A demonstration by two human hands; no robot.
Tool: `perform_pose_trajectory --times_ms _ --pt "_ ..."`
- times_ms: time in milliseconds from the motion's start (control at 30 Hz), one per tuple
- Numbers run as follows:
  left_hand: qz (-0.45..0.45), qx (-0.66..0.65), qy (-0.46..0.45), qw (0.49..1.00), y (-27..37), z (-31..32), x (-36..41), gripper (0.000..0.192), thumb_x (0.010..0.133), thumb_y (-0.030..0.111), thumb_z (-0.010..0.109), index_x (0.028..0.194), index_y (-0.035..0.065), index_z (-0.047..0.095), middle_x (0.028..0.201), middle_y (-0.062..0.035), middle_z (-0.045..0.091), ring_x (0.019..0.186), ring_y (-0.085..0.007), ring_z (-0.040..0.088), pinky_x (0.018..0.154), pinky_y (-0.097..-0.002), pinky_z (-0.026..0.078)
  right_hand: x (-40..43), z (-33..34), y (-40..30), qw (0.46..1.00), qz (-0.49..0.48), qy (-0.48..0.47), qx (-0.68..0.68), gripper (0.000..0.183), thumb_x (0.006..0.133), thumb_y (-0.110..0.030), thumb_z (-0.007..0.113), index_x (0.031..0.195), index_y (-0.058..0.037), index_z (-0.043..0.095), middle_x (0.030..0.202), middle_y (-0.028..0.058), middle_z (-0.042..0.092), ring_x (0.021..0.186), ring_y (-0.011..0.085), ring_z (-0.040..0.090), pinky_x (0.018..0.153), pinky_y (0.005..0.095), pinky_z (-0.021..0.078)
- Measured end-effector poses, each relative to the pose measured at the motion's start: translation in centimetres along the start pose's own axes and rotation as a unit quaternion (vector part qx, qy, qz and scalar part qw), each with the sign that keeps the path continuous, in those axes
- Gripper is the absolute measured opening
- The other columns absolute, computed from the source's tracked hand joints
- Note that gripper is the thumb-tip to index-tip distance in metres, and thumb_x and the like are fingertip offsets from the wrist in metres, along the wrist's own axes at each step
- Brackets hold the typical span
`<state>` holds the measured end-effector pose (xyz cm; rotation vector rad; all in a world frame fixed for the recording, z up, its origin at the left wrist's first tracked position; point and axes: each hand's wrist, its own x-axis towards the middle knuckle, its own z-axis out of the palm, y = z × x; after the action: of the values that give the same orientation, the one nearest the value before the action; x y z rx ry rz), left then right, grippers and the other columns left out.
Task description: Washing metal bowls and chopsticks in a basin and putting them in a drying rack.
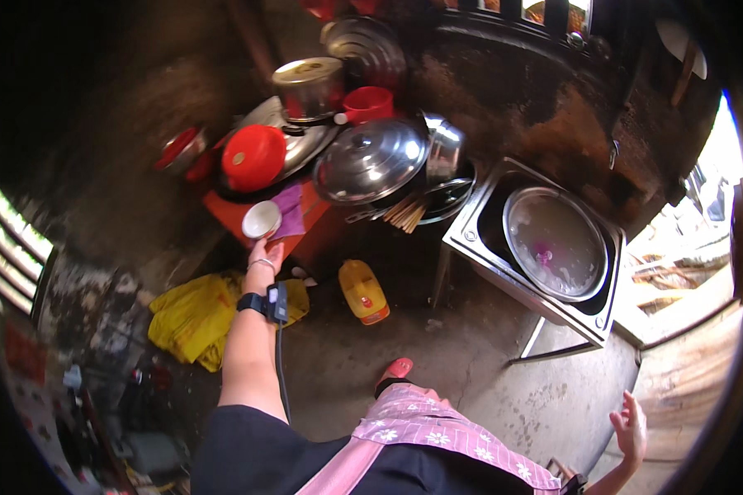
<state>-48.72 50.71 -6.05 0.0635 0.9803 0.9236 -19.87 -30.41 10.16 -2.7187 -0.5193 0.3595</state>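
My left hand [267, 257] reaches out over the corner of a low red table [319, 207] and holds a small white bowl [262, 219] by its near side. Beside the bowl a purple cloth [291, 211] lies on the table. A red plastic basin [254, 158] stands just beyond it. My right hand [630, 427] is at the lower right, in the air, fingers apart and holding nothing. To the right, a metal basin [555, 244] of cloudy, sudsy water with something pink in it sits in a stainless steel sink on legs [532, 303].
Pots, a large domed metal lid [371, 162], a red dipper [369, 105] and a bundle of chopsticks [404, 215] crowd the back. A yellow plastic jug [363, 292] stands on the floor, with yellow sacking [195, 315] left of it. Bright doorway at right.
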Motion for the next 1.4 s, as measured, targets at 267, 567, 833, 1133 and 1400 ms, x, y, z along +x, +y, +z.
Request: perform_pose_trajectory --times_ms 267,567,833,1133,1400 --pt "0.098 0.194 -0.104 0.971 0.1 3.5 5.3 0.038 0.083 0.0 0.04 0.12 -0.0019 0.037 0.107 -0.0141 0.049 0.1 -0.0205 0.049 0.089 -0.0287 0.043 -7.1 0.9 -9.4 0.972 0.217 0.032 0.086 0.053 0.068 -0.011 0.069 0.116 -0.0033 0.049 0.101 0.0135 0.058 0.081 0.0208 0.055 0.074 0.0318 0.0461" --pt "-0.015 0.283 -0.211 0.935 -5.1 4.7 -1.1 0.041 0.085 0.016 0.041 0.123 0.0014 0.04 0.127 -0.0122 0.041 0.118 -0.024 0.039 0.097 -0.0347 0.035 -21.0 1.1 -10.8 0.935 0.318 0.112 0.111 0.053 0.076 -0.031 0.062 0.118 -0.0046 0.046 0.109 0.017 0.054 0.099 0.0292 0.053 0.085 0.0352 0.0425" --pt "-0.091 0.455 -0.477 0.746 -27.3 2.6 -22.1 0.044 0.085 0.021 0.043 0.124 0.0023 0.038 0.128 -0.0124 0.039 0.12 -0.0258 0.036 0.099 -0.0397 0.033 -47.3 11.8 -4.7 0.851 0.475 0.192 0.114 0.055 0.076 -0.039 0.06 0.118 -0.0073 0.047 0.109 0.0175 0.054 0.102 0.033 0.05 0.087 0.0376 0.0405" --pt "-0.36 0.244 -0.813 0.387 -52.2 -3.6 -51.7 0.047 0.083 0.029 0.046 0.124 0.0067 0.038 0.13 -0.0119 0.036 0.12 -0.0302 0.035 0.099 -0.0524 0.029 -68.7 19.6 -5.2 0.714 0.628 0.228 0.208 0.059 0.075 -0.042 0.06 0.121 -0.0092 0.044 0.116 0.0168 0.051 0.109 0.0309 0.046 0.091 0.0364 0.0383" --pt "-0.678 0.372 -0.612 0.165 -64.1 -22.6 -82.9 0.08 0.073 0.069 0.038 0.133 0.0183 0.027 0.132 -0.0117 0.033 0.119 -0.0403 0.032 0.093 -0.0528 0.031 -78.3 17.3 3.2 0.726 0.575 0.317 0.206 0.058 0.077 -0.04 0.06 0.121 -0.0068 0.043 0.117 0.0175 0.05 0.11 0.0318 0.046 0.091 0.0363 0.038"
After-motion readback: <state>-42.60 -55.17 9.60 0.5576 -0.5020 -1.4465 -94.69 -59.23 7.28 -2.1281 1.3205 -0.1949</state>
